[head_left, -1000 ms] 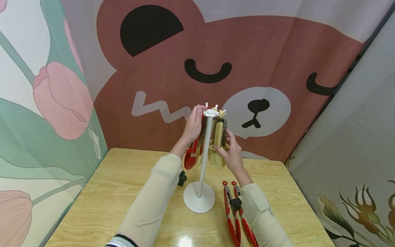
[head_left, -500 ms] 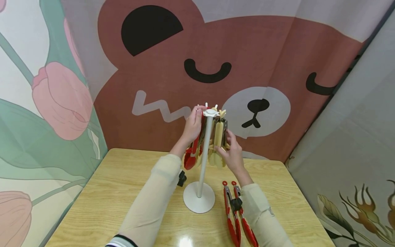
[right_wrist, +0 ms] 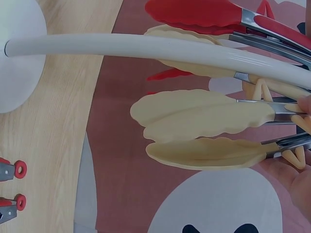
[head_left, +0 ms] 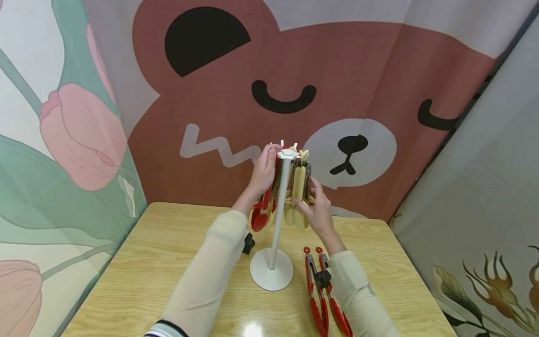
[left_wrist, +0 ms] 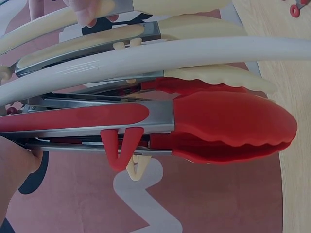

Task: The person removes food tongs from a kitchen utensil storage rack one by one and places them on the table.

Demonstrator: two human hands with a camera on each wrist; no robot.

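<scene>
A white stand point(head_left: 280, 215) carries several kitchen tongs hanging from its top. My left hand point(head_left: 263, 171) is at the top left of the stand and holds the upper end of the red tongs point(left_wrist: 233, 119); its fingertips are partly hidden. On the other side my right hand point(head_left: 318, 210) grips cream tongs point(right_wrist: 204, 153) between thumb and fingers. More cream tongs point(right_wrist: 194, 111) hang beside these, with scalloped heads pointing down. In the left wrist view, the stand's pole point(left_wrist: 218, 48) passes in front of the hanging tongs.
Two more red tongs point(head_left: 313, 304) lie on the wooden table point(head_left: 202, 224) near my right forearm, which hides part of them. The stand's round white base point(head_left: 271, 281) rests on the table. Behind hangs a curtain point(head_left: 210, 112) with a bear print.
The cream tongs in my right hand have shifted very slightly to the right. My left hand and the stand look the same.
</scene>
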